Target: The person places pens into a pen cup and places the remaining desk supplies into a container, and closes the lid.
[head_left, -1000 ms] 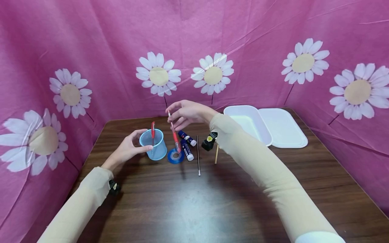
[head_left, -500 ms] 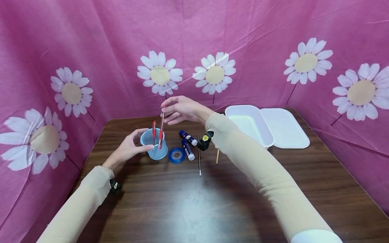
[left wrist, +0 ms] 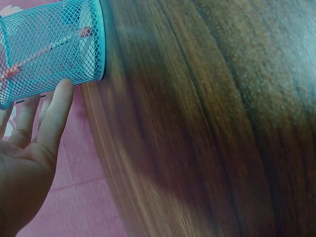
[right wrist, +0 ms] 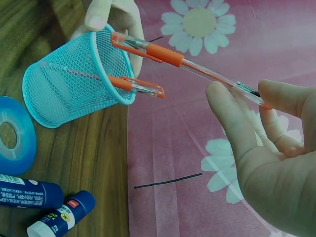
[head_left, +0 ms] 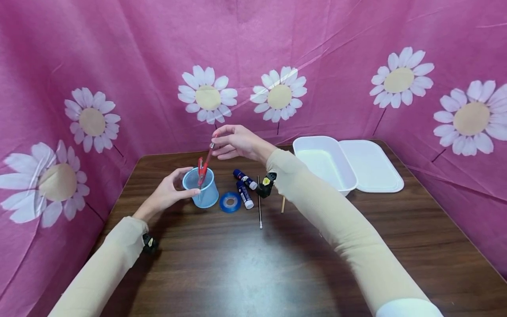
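My left hand grips a light-blue mesh pen cup at its side, with the thumb at the rim. In the left wrist view, fingers lie against the mesh wall. One red gel pen leans inside the cup, its capped end sticking out past the rim. Above the cup, my right hand pinches a second red gel pen by its far end between thumb and fingers. That pen slants, its capped end down at the cup's mouth, overlapping the first pen in the head view.
Right of the cup lie a roll of blue tape, two glue sticks, a dark pencil and a light wooden stick. A white plastic box and its lid are at the back right.
My right hand has carried the pen left from above the tape to the cup's mouth, and the pen's tilt has changed. The left hand and cup stay nearly still.
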Action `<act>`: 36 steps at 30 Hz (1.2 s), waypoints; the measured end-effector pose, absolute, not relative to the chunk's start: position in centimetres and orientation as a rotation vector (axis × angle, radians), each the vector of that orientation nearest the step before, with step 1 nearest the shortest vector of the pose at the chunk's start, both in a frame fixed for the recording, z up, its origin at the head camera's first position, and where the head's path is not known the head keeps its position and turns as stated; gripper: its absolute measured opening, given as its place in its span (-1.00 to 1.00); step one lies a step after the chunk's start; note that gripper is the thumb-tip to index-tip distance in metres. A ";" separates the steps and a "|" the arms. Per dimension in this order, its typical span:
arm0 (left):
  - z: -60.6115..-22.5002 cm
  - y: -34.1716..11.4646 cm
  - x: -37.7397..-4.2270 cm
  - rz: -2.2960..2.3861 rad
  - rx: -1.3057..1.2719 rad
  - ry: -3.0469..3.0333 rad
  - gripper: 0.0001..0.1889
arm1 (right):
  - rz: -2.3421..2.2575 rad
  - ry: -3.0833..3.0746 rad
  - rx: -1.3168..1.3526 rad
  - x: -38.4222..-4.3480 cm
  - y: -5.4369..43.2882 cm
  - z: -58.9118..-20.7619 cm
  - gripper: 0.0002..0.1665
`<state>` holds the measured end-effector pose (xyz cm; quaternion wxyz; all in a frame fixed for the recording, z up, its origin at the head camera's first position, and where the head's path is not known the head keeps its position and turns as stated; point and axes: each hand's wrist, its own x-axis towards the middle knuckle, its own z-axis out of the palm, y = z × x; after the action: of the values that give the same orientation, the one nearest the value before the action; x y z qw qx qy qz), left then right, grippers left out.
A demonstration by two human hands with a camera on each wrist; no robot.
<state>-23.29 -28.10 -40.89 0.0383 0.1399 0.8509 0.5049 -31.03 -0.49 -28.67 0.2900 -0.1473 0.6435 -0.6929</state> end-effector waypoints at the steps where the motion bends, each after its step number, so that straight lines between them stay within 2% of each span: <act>1: -40.9 -28.1 -23.3 1.549 0.429 2.610 -0.18 | -1.844 1.720 -0.400 -31.0 -0.5 -28.7 -0.58; 10: -41.0 -28.2 -23.4 1.536 0.396 2.599 -0.18 | -1.809 1.776 -0.427 -31.0 -0.8 -29.4 -0.75; 17: -40.8 -28.3 -23.4 1.488 0.377 2.617 -0.15 | -1.767 1.789 -0.429 -30.9 -1.3 -30.0 -0.68; 23: -40.8 -28.1 -23.3 1.519 0.411 2.608 -0.16 | -1.747 1.801 -0.430 -30.7 -1.5 -30.4 -0.72; 36: -40.9 -28.2 -23.4 1.531 0.406 2.605 -0.17 | -1.662 1.876 -0.444 -30.3 -2.6 -31.6 -0.67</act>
<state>-23.40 -28.23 -40.90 0.0464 0.1330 0.8535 0.5017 -30.26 -2.58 -31.56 0.2936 -0.1667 0.7045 -0.6242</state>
